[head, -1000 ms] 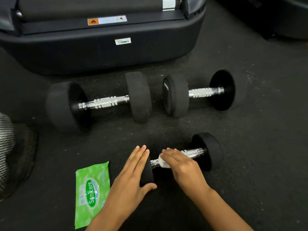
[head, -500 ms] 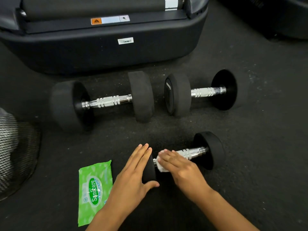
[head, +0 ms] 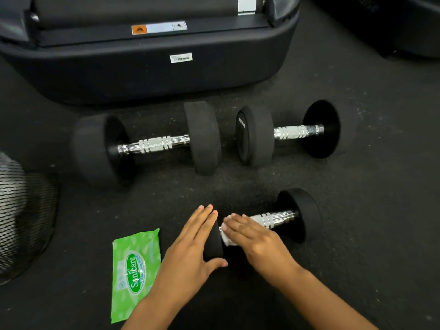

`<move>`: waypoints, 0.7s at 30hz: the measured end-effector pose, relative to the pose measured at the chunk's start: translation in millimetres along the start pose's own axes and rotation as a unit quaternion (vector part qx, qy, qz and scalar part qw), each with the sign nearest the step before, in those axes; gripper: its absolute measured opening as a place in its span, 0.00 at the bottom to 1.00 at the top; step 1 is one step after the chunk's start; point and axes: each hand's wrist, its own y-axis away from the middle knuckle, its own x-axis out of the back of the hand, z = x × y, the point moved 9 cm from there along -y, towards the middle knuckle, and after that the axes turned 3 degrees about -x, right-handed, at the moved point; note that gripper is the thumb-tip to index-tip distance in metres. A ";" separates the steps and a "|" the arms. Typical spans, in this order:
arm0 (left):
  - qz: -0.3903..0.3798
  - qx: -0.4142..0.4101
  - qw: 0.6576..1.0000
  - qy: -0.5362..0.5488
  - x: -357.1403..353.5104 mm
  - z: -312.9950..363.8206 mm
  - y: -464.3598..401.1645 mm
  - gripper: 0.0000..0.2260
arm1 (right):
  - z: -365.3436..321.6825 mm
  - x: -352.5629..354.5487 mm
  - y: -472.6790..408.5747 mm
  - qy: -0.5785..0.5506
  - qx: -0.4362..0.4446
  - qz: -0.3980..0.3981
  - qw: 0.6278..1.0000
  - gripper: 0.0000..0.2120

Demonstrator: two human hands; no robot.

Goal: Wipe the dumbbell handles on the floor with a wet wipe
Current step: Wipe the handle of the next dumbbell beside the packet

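Three black dumbbells with chrome handles lie on the dark floor. The small near dumbbell (head: 295, 215) is under my hands. My left hand (head: 190, 244) lies flat over its left weight, fingers straight and thumb hooked round the weight's near edge. My right hand (head: 252, 239) presses a white wet wipe (head: 226, 236) around the left end of its handle; most of the wipe is hidden under my fingers. Farther back lie a large dumbbell (head: 154, 144) at the left and a medium one (head: 292, 133) at the right.
A green wet wipe pack (head: 134, 270) lies flat on the floor left of my left forearm. The black base of a gym machine (head: 147, 72) stands just behind the dumbbells. A black mesh object (head: 21, 217) fills the left edge.
My right hand has slid with the wipe to the left along the near dumbbell's handle, baring more chrome on the right. My left hand has stayed on the left weight.
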 end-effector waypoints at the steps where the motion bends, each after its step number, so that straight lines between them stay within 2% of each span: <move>1: 0.001 -0.001 1.000 0.002 0.1 0.7 0.5 0.46 | 4.1 3.6 2.8 0.001 0.009 0.004 1.000 0.20; 5: 0.010 -0.001 1.000 0.001 0.5 0.4 0.2 0.45 | 4.7 -0.6 -5.2 -0.010 -0.024 0.021 0.999 0.19; 9: 0.003 0.004 1.000 0.001 -0.8 0.5 0.7 0.46 | 4.8 -2.3 6.5 -0.002 0.038 0.018 0.999 0.17; 13: 0.009 0.000 1.000 -0.003 0.0 0.4 1.0 0.46 | 6.2 -4.1 3.4 -0.020 0.003 0.044 0.999 0.17; 17: 0.003 0.007 1.000 0.000 0.2 1.0 1.4 0.47 | 7.7 -0.5 12.8 -0.017 0.050 0.031 0.998 0.16; 21: 0.008 0.002 1.000 0.005 1.1 1.0 -0.3 0.45 | 18.4 -0.4 2.1 -0.023 -0.031 0.040 0.998 0.18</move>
